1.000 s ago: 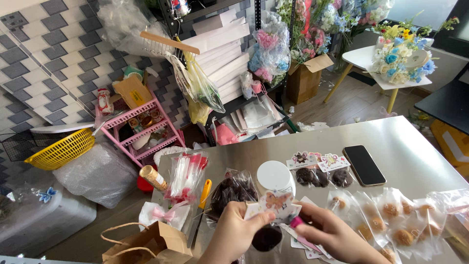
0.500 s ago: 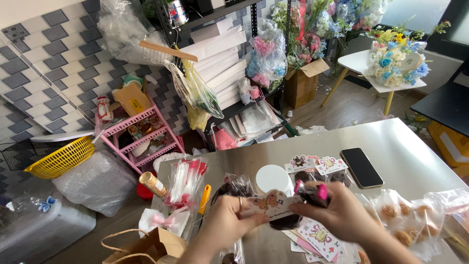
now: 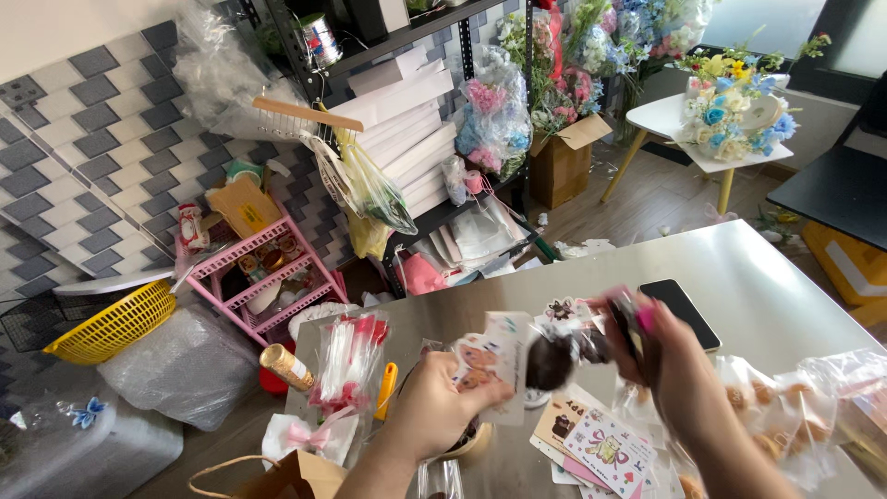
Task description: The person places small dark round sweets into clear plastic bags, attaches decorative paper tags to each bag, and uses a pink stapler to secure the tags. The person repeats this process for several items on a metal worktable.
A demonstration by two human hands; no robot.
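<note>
Above the near edge of the steel tabletop (image 3: 758,277), our left hand (image 3: 434,407) pinches a clear treat bag (image 3: 517,356) by its printed card, while our right hand (image 3: 674,360) closes on its other end, fingers blurred. We judge it light, crinkly and slippery, the dark sweet inside crushable; best gripped by the stiff card.

my left hand (image 3: 434,411) pinching a clear treat bag (image 3: 517,360), my right hand (image 3: 670,365) blurred at its far end, steel tabletop (image 3: 776,277) below, black phone (image 3: 681,312) beside
</note>
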